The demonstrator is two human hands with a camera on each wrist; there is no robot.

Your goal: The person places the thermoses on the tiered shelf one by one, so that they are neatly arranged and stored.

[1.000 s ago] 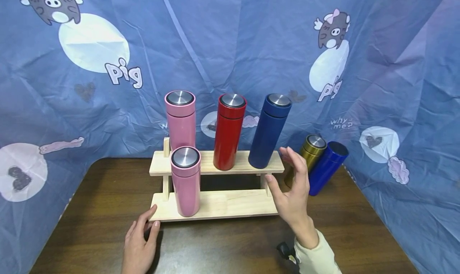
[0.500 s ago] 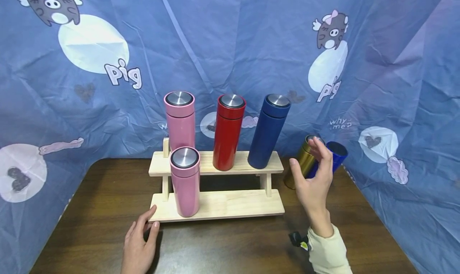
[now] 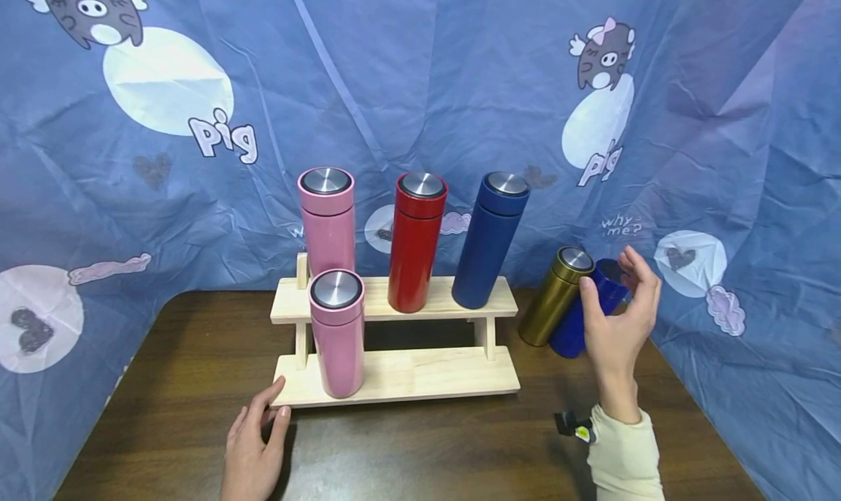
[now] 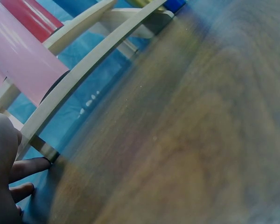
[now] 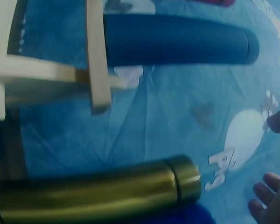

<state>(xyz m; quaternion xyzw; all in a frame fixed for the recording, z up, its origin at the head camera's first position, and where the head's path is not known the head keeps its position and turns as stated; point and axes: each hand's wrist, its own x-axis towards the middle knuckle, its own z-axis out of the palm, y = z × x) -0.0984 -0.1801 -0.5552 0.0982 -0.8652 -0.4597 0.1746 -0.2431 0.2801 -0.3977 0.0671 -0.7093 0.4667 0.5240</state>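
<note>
A two-tier wooden rack (image 3: 420, 373) stands on the table. My left hand (image 3: 252, 442) touches its lower left corner, fingers loosely bent. One pink vacuum flask (image 3: 338, 347) is upright on the lower board. Along the upper tier stand another pink flask (image 3: 327, 231), a red flask (image 3: 417, 253) and a dark blue flask (image 3: 489, 245). Right of the rack are a gold flask (image 3: 555, 300) and a bright blue flask (image 3: 571, 329), side by side. My right hand (image 3: 620, 326) is beside the bright blue flask's top, thumb and fingers spread, overlapping it in the head view.
A blue printed cloth (image 3: 420, 70) hangs behind and to the right of the brown table (image 3: 420, 450). The gold flask stands close to the rack's right end. A small black device (image 3: 574, 426) sits at my right wrist.
My right hand has moved right, from beside the dark blue flask past the gold one to the bright blue flask. My left hand and the flasks have stayed put.
</note>
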